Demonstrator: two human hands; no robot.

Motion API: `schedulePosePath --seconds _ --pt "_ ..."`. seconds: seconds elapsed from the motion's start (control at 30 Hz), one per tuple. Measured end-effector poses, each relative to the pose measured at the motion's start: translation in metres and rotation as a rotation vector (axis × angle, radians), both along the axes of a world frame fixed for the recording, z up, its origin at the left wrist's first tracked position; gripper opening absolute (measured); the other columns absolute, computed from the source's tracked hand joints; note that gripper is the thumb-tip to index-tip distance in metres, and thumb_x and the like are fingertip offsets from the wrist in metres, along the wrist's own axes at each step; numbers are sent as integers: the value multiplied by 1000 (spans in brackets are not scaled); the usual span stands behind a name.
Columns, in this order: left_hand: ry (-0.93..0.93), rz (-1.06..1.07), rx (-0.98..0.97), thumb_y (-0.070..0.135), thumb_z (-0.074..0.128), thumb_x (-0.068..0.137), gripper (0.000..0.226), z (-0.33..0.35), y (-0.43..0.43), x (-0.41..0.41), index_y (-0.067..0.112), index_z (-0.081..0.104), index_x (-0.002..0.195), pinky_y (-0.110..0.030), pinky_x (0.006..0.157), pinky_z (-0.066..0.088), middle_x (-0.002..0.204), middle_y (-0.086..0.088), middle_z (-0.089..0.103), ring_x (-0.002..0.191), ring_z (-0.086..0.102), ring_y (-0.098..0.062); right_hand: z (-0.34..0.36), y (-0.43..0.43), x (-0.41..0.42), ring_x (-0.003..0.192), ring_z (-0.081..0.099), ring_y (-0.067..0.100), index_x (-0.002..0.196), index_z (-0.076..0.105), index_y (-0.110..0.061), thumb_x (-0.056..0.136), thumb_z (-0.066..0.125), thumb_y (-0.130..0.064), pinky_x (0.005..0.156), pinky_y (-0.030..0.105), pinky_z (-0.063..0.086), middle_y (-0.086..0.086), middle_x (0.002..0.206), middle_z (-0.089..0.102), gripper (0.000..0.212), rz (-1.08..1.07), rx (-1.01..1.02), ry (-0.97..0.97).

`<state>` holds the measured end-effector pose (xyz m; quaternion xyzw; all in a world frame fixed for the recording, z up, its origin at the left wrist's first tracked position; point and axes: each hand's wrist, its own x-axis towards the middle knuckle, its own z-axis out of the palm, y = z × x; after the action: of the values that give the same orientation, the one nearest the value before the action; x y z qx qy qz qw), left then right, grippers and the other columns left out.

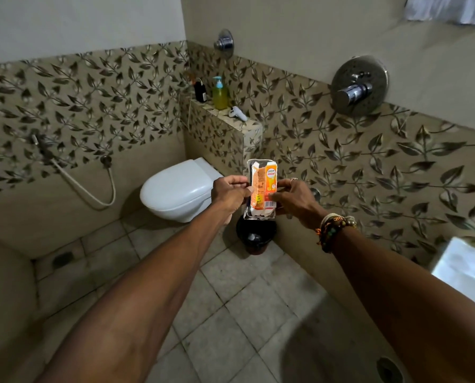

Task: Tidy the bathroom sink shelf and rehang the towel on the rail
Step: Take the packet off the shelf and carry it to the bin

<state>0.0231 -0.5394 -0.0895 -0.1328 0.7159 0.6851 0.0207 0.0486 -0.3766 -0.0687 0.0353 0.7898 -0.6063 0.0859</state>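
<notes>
An orange and white soap packet (264, 186) lies in a clear holder (259, 215) held out over the floor. My left hand (229, 193) pinches the packet's left edge. My right hand (294, 199) grips the packet and holder from the right, thumb on the label. A white towel (449, 8) hangs at the top right corner, partly cut off by the frame. On a tiled ledge (251, 127) in the far corner stand a yellow pump bottle (219, 94), a dark bottle (200, 91) and a small white object (237, 113).
A white toilet (179, 189) with its lid down is left of my hands. A black bin (255, 236) stands on the floor right below them. A chrome shower valve (359, 85) sticks out of the right wall. The white sink edge (465, 269) shows at far right.
</notes>
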Motion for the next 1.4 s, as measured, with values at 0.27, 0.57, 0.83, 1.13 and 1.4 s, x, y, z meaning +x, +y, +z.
schedulePosePath --seconds 0.27,0.57,0.83,1.13,1.4 --pt "-8 -47 21 -1 75 79 27 -6 -26 -40 12 69 102 -30 74 59 102 -6 72 94 69 -19 -4 -25 -31 68 74 8 92 65 -18 93 62 0 54 19 56 -1 82 74 18 -25 -15 -3" --pt "-44 -23 19 -1 75 79 24 -24 -28 -81 15 69 96 -32 79 59 100 -5 72 94 68 -18 -22 -26 -80 65 73 7 94 65 -17 92 64 0 53 18 55 -2 79 73 18 -3 3 -31" --pt "-13 14 -18 1 75 80 31 -8 -6 -142 8 68 109 -32 77 60 104 -7 71 94 69 -20 -11 -6 -146 90 73 31 117 65 1 92 64 -1 79 44 62 18 104 73 25 16 1 -8" --pt "-47 24 -37 0 74 82 32 -23 19 -188 7 67 112 -28 74 58 104 -7 71 95 68 -20 -28 21 -194 93 73 33 112 66 -2 91 64 0 84 49 60 20 108 72 21 13 18 -45" --pt "-105 25 -42 -1 75 80 28 -51 9 -227 8 68 106 -26 67 57 98 -5 70 89 69 -19 -57 11 -235 78 75 21 99 67 -10 90 63 2 62 30 61 14 97 75 16 6 -3 -128"
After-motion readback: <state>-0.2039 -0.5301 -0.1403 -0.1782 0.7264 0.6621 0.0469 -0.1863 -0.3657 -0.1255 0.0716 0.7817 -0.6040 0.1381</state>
